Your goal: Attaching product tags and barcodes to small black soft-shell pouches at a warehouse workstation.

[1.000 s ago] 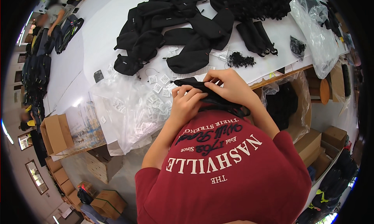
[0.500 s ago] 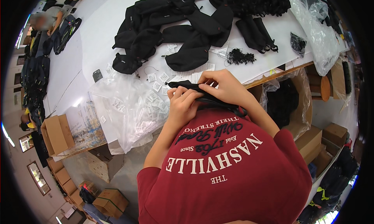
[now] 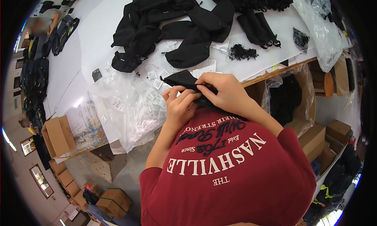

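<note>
Left hand [image 3: 181, 105] is curled up with its fingers bent over the near edge of a black pouch [image 3: 181, 79], gripping the cloth right up against the person's belly. Right hand [image 3: 223, 90] comes in from the other side, thumb and bent fingers closed on the same pouch in a pinch, so neither one has much of a gap in it. The two hands are just beside each other, and the pouch pokes out past them, its free end pointing away from the body and a bit to the left, over the near edge of the white bench [image 3: 78, 68]. Hard to say what the fingertips are doing under the folded part, since the knuckles and the dark fabric kinda swallow it. The rest of the pouch runs back under the hands, against the dark red T-shirt [image 3: 235, 190]. Just left of the pouch there's a scatter of white tags [image 3: 152, 75], plus a clear plastic bag [image 3: 121, 112] with more of them. Beyond the hands sits a big messy pile of black pouches [image 3: 172, 29], with a tangle of black cords [image 3: 242, 52] off to the right, near two narrow black pouches [image 3: 251, 31] lying side by side.
</note>
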{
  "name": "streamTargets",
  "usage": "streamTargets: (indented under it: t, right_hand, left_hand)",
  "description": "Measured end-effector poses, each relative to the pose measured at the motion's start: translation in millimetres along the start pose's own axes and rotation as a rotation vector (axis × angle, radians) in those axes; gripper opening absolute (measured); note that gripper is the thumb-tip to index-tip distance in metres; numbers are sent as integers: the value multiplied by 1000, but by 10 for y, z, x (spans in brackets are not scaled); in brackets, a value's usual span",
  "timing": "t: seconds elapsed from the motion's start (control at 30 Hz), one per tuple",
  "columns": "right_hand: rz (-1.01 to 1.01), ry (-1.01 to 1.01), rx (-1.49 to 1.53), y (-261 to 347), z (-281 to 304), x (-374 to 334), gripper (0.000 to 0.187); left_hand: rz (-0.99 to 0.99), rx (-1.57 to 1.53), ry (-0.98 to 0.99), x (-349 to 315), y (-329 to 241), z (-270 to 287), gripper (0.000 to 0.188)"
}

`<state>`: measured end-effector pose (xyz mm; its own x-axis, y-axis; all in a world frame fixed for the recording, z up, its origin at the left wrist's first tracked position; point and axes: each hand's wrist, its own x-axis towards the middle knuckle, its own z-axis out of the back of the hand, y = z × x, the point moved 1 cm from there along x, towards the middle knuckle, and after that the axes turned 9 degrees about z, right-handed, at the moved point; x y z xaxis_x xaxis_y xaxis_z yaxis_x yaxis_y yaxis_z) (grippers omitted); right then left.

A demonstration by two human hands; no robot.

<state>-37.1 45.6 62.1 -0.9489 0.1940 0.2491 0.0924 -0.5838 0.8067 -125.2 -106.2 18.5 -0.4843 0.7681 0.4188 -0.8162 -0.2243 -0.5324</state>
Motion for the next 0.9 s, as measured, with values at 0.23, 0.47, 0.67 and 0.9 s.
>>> streamTargets:
  t: [0.23,0.47,0.67,0.9]
  right_hand:
    - [10,-26,47,-4,-17,-14,10]
    - [-17,1,100,-20,-30,-15,11]
    - [237,115,-89,0,152,-50,13]
    - [298,221,-320,10,156,-85,9]
  left_hand:
    - [20,22,-13,-39,-16,1,30]
    - [32,-20,13,-16,-47,67,31]
    - [27,-44,-57,-69,-7,74,32]
    - [-30,13,-53,-97,-61,63,26]
